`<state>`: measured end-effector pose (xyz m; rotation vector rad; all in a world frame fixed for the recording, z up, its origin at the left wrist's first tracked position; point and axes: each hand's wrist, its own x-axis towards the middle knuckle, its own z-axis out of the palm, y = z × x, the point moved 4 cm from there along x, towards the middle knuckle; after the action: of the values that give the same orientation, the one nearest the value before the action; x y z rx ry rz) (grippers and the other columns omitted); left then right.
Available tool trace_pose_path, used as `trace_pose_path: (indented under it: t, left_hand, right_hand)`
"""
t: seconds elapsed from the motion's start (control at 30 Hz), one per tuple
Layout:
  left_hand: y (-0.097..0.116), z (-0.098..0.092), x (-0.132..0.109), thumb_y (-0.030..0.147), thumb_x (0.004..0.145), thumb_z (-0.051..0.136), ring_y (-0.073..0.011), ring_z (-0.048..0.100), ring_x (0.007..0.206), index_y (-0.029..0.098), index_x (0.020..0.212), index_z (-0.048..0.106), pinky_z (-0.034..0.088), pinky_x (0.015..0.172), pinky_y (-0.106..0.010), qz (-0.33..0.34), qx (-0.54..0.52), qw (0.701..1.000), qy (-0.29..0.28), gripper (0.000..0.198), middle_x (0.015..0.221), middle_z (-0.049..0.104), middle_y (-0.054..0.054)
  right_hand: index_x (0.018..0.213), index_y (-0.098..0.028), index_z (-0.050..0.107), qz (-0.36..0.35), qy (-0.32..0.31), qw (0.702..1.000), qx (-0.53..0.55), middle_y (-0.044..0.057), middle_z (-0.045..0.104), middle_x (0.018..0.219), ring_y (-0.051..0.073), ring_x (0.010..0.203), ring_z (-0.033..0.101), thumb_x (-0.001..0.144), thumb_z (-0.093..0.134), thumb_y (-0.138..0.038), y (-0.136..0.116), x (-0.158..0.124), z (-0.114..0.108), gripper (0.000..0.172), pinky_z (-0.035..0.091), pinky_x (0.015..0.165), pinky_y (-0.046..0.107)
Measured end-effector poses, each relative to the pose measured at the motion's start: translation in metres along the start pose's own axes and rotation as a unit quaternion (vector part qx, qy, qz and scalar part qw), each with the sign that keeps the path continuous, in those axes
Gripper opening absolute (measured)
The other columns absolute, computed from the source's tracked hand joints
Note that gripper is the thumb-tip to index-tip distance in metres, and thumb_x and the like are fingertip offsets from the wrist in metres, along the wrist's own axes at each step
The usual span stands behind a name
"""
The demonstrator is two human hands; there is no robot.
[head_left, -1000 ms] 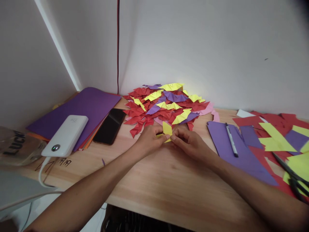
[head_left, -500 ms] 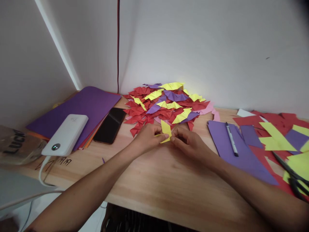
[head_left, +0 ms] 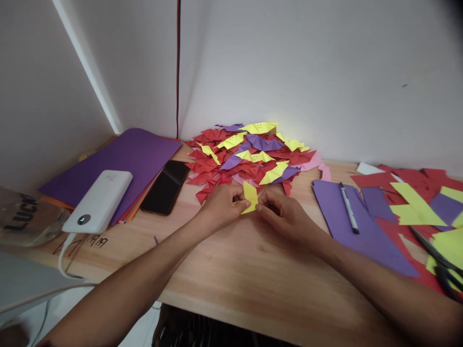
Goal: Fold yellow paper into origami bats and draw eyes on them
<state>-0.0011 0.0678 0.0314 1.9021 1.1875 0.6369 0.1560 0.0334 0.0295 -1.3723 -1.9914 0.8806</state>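
Observation:
A small folded piece of yellow paper (head_left: 251, 194) is held between my two hands, with one flap standing up. My left hand (head_left: 224, 204) pinches its left side between thumb and fingers. At the lower right corner, my right hand (head_left: 279, 211) grips it with thumb and forefinger; the other fingers are curled. Just behind the hands lies a heap of folded paper shapes (head_left: 249, 156) in red, yellow, purple and pink. Some yellow ones have small faces drawn on them.
On the left are purple sheets (head_left: 108, 159), a white power bank (head_left: 99, 200) with a cable, a black phone (head_left: 165, 188) and a clear container (head_left: 29, 217). To the right are purple paper (head_left: 365, 241), a pen (head_left: 349, 208), cut paper pieces (head_left: 419, 202) and black scissors (head_left: 439, 258).
The view has shifted very slightly. Both hands keep their hold on the yellow paper in almost the same place.

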Motion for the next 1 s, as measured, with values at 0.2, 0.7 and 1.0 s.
trace_pose_path:
  t: [0.2, 0.7, 1.0]
  left_hand:
    - [-0.003, 0.0, 0.004, 0.032, 0.076, 0.058, -0.0093, 0.045, 0.06, 0.013, 0.065, 0.056, 0.034, 0.054, -0.021, 0.019, -0.063, 0.995, -0.074, 0.022, 0.064, 0.053, 0.001]
    - [0.001, 0.001, 0.001, 0.028, 0.077, 0.058, -0.0106, 0.047, 0.063, 0.013, 0.068, 0.064, 0.032, 0.054, -0.02, 0.016, -0.026, 0.999, -0.016, 0.02, 0.066, 0.057, 0.0]
    - [0.01, 0.002, -0.006, 0.026, 0.078, 0.057, -0.0099, 0.045, 0.058, 0.014, 0.067, 0.063, 0.028, 0.053, -0.022, 0.02, 0.062, 0.998, -0.024, 0.017, 0.064, 0.057, 0.0]
  right_hand:
    - [0.074, -0.02, 0.046, -0.016, -0.004, 1.0, 0.008, -0.001, 0.049, 0.071, 0.013, 0.065, 0.044, 0.088, 0.048, -0.026, 0.003, 0.0, -0.002, 0.015, 0.035, 0.059, 0.027]
    - [0.078, -0.018, 0.058, 0.048, -0.077, 0.992, 0.09, 0.0, 0.062, 0.075, 0.012, 0.067, 0.053, 0.089, 0.049, -0.028, 0.009, 0.002, 0.0, 0.017, 0.038, 0.061, 0.026]
    - [0.069, -0.019, 0.05, 0.04, -0.006, 0.999, 0.005, -0.003, 0.05, 0.064, 0.011, 0.058, 0.043, 0.083, 0.048, -0.021, 0.001, -0.003, 0.002, 0.013, 0.032, 0.052, 0.025]
